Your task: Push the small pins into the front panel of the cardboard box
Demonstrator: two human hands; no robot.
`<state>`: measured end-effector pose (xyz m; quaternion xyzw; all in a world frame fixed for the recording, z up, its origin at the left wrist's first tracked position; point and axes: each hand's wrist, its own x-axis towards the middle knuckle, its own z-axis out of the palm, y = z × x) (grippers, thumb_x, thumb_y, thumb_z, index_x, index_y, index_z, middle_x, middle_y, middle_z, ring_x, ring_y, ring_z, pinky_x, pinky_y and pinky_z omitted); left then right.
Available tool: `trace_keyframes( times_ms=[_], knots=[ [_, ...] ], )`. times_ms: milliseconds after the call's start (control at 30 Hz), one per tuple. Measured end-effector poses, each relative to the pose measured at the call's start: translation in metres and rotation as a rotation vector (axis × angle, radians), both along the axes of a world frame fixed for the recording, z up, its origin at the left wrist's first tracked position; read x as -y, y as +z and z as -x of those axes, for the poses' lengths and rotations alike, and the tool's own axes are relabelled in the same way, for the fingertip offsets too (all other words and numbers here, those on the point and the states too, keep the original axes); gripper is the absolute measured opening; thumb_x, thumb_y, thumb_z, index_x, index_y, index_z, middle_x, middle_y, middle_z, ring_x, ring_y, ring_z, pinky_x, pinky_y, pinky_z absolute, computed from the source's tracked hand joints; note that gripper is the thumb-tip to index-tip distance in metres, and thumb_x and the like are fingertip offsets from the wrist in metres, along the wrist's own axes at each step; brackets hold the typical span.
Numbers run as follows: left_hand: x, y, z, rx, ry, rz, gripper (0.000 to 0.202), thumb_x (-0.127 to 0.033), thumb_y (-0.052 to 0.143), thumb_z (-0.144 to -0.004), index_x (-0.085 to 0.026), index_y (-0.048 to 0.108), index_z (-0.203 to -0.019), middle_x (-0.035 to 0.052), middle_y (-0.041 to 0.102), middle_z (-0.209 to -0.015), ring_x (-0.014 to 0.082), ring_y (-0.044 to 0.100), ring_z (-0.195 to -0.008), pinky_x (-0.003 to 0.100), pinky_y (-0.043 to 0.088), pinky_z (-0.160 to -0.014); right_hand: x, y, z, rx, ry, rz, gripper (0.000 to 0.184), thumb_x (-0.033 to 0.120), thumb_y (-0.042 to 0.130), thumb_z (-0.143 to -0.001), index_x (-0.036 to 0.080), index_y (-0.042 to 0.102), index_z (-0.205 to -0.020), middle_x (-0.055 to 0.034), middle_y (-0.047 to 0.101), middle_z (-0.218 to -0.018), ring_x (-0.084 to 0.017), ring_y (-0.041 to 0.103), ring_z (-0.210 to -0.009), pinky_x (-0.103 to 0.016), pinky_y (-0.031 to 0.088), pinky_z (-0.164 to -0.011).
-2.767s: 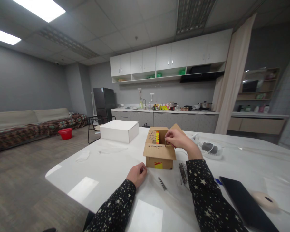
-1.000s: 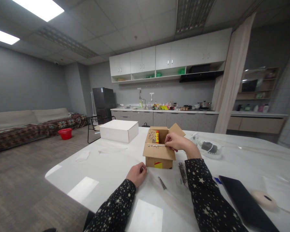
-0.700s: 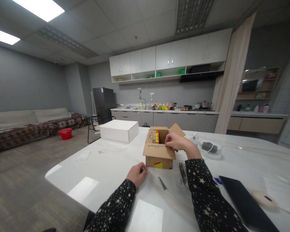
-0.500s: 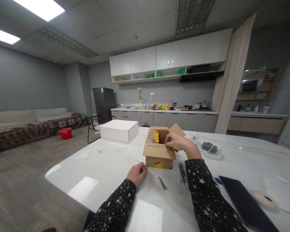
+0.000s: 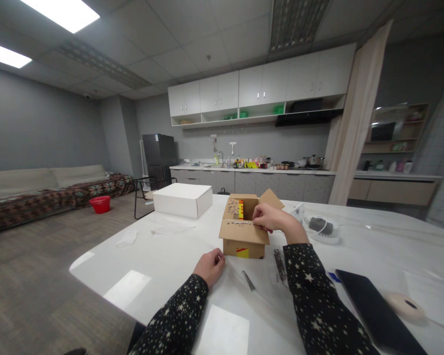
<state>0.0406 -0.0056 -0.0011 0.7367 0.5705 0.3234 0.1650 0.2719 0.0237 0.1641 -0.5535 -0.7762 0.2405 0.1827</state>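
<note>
An open cardboard box (image 5: pixel 243 234) stands on the white table in front of me. Along its near flap runs a row of small metal pieces (image 5: pixel 240 223), too small to name. My right hand (image 5: pixel 268 218) is at the right end of that row, thumb and fingers pinched together; whatever they hold is hidden. Beside the box's near left corner rests my left hand (image 5: pixel 210 266), its fingers curled, and I cannot make out anything in them. A slim metal tool (image 5: pixel 248 280), perhaps tweezers, lies between my forearms. Dark slender items in a clear bag (image 5: pixel 279 264) lie by my right sleeve.
To the box's left stands a white box (image 5: pixel 182 200). A white basket (image 5: pixel 322 230) with a grey item is at the right, with a black tablet-like slab (image 5: pixel 377 310) and a beige rounded object (image 5: pixel 406 305) nearer me. Tissue (image 5: pixel 126 239) lies at the left.
</note>
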Motion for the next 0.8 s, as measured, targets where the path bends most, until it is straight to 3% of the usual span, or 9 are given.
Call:
trace_keyframes(
  times_ms=[200,400,667,800],
  knots=[
    [0.0,-0.001,0.0,-0.004,-0.003,-0.012,0.013,-0.016,0.049,-0.083,-0.017,0.061,-0.077,-0.003,0.051,-0.06,0.0117,0.045,-0.06,0.023,0.031,-0.061,0.001,0.001,-0.001,-0.006,-0.032,-0.017,0.01,0.006,0.057,-0.074,0.013,0.06,-0.08,-0.0007,0.062,-0.061,-0.009,0.051,-0.044,-0.018,0.036,-0.042],
    [-0.001,-0.002,0.001,-0.007,-0.005,-0.015,0.014,-0.016,0.049,-0.082,-0.017,0.061,-0.077,-0.0026,0.052,-0.061,0.0119,0.045,-0.06,0.023,0.031,-0.061,0.019,0.014,0.003,-0.028,-0.061,-0.088,0.007,0.009,0.058,-0.076,0.015,0.058,-0.08,-0.0012,0.063,-0.067,-0.008,0.051,-0.047,-0.017,0.035,-0.041],
    [0.002,0.0,0.001,0.003,-0.005,-0.006,0.014,-0.017,0.049,-0.082,-0.017,0.061,-0.077,-0.0019,0.054,-0.062,0.0123,0.047,-0.061,0.023,0.032,-0.062,0.043,0.026,0.015,-0.026,0.016,-0.128,0.005,0.013,0.058,-0.078,0.016,0.057,-0.082,-0.0021,0.063,-0.071,-0.01,0.054,-0.052,-0.018,0.035,-0.043],
    [0.0,-0.002,0.002,0.003,-0.006,-0.009,0.014,-0.016,0.049,-0.082,-0.017,0.061,-0.077,-0.0022,0.053,-0.061,0.0121,0.047,-0.06,0.023,0.032,-0.061,0.048,0.026,0.023,0.027,0.103,-0.221,0.004,0.013,0.057,-0.078,0.016,0.058,-0.08,-0.0028,0.064,-0.073,-0.011,0.055,-0.06,-0.019,0.036,-0.05]
  ],
)
